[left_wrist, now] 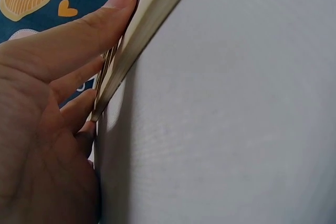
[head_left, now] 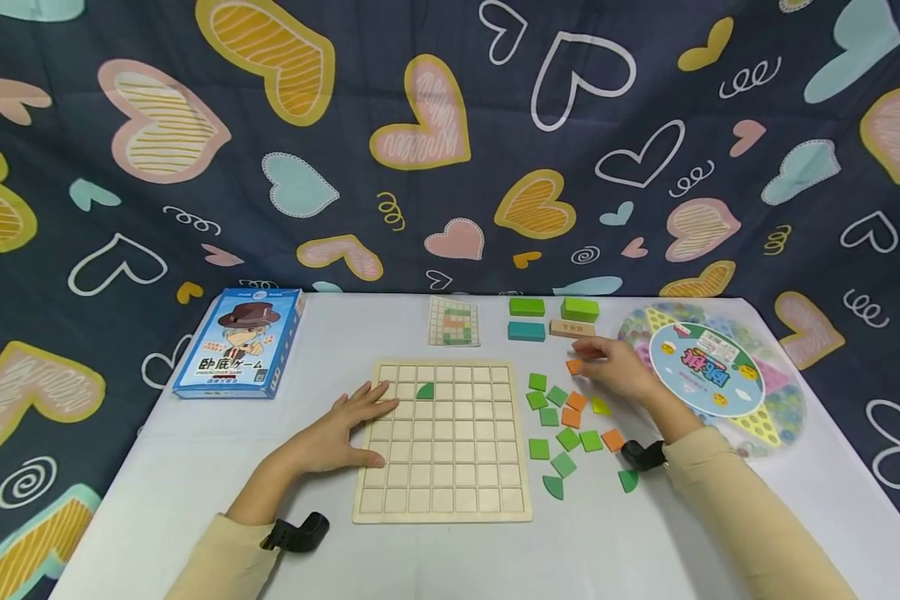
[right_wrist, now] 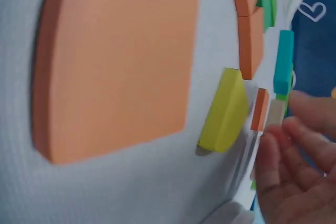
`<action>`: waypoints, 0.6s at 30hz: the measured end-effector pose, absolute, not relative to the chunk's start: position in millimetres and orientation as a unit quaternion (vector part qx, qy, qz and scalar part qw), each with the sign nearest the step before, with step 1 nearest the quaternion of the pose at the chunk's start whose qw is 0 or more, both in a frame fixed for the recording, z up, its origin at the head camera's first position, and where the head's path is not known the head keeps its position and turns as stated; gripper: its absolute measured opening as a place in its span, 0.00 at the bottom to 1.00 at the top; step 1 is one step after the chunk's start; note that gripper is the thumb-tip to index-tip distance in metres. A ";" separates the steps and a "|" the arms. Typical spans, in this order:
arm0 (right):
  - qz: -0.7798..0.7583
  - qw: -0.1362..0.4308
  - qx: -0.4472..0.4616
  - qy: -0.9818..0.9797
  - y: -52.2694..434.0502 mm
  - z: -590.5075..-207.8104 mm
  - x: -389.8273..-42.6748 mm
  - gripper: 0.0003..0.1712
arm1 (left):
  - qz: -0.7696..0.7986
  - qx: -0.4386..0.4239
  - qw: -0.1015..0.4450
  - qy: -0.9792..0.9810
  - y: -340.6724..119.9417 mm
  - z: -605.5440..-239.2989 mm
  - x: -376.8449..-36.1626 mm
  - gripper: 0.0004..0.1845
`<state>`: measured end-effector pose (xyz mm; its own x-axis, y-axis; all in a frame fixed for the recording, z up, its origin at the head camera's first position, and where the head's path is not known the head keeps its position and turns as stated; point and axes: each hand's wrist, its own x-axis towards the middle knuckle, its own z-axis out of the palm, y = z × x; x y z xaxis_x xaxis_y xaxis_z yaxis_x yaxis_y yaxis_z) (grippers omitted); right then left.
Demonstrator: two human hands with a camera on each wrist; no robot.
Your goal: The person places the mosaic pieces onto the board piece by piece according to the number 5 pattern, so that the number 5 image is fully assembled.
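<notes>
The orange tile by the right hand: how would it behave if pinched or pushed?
The orange tile looks thin and flat, so probably light, sliding rather than rolling. Its low edge likely makes pinching fiddly for the right hand. It seems rigid.

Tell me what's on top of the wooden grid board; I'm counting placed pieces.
One green quarter-round piece sits in a square near the wooden grid board's top edge. The left hand rests on its left side, hiding several squares there. The other squares look bare.

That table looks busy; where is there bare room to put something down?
The table is bare along its near edge, below the grid board and between the sleeves, and between the blue box and the board. Crowded: the loose tiles beside the right hand.
</notes>
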<state>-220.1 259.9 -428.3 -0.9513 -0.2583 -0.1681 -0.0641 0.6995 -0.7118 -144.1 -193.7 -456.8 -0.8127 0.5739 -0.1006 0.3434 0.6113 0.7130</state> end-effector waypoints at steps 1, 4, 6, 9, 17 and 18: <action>-0.371 0.133 -0.090 0.915 259.0 -429.5 -218.9 0.24 | 0.356 0.259 0.162 0.883 -193.9 -457.1 -143.3 0.46; -0.350 0.136 -0.098 0.922 255.4 -432.7 -217.1 0.22 | 0.351 0.256 0.164 0.886 -194.4 -458.4 -141.6 0.46; -0.335 0.126 -0.104 0.928 253.4 -435.4 -218.1 0.19 | 0.349 0.251 0.166 0.887 -195.1 -459.2 -141.3 0.46; -0.321 0.110 -0.104 0.935 251.7 -438.8 -221.6 0.15 | 0.349 0.252 0.164 0.888 -196.0 -459.7 -142.6 0.46; -0.337 0.090 -0.124 0.929 238.7 -431.9 -211.4 0.14 | 0.343 0.262 0.157 0.888 -195.0 -460.3 -146.0 0.46; -0.345 0.083 -0.135 0.925 233.7 -430.1 -208.0 0.15 | 0.342 0.263 0.157 0.888 -194.7 -460.1 -146.1 0.46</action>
